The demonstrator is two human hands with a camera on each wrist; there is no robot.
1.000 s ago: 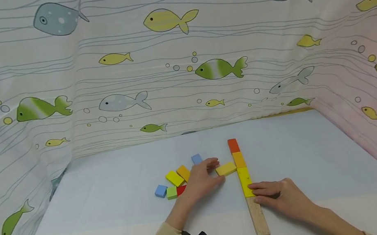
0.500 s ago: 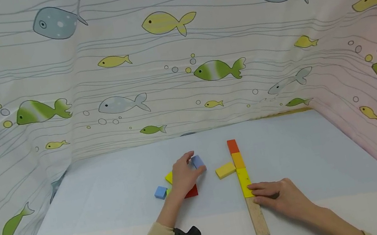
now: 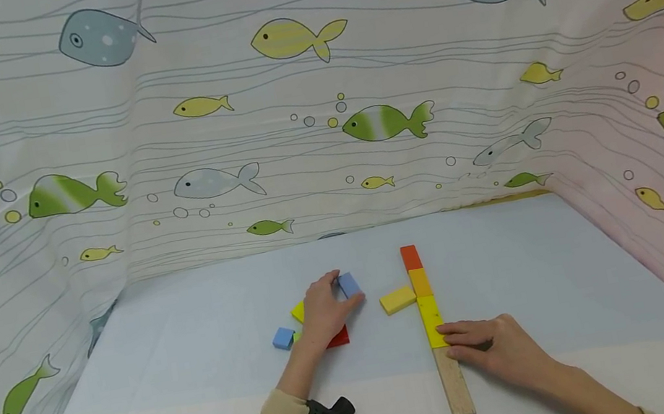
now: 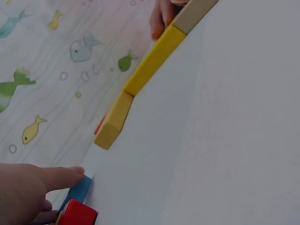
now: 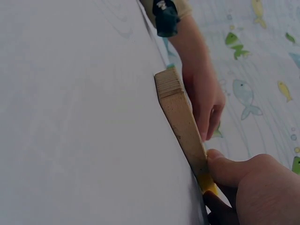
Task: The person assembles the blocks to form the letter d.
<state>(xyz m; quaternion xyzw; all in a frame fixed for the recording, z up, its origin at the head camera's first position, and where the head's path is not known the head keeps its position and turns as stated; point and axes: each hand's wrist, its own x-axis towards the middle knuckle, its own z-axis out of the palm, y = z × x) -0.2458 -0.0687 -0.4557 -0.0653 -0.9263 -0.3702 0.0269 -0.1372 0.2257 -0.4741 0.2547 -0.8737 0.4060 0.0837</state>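
Note:
In the head view my left hand (image 3: 323, 311) reaches over the loose blocks, its thumb and fingers at the two ends of a blue block (image 3: 350, 285). The left wrist view has a finger against that blue block (image 4: 79, 191), with a red block (image 4: 78, 213) close by. My right hand (image 3: 504, 350) rests beside the row of blocks. Its fingertips touch the right side of the bright yellow block (image 3: 431, 318), and its thumb lies at the natural wood block (image 3: 455, 384). Farther along the row come an orange block (image 3: 420, 282) and a red-orange block (image 3: 411, 257).
A pale yellow block (image 3: 397, 300) lies slanted, one end against the row's left side. Left of my left hand sits a small blue block (image 3: 284, 338); yellow, green and red blocks are partly hidden under that hand. A fish-print curtain (image 3: 316, 188) hangs behind the white table (image 3: 202, 375).
My left hand has moved left from the pale yellow block, which stays against the row, to the blue block. The right hand has kept its place.

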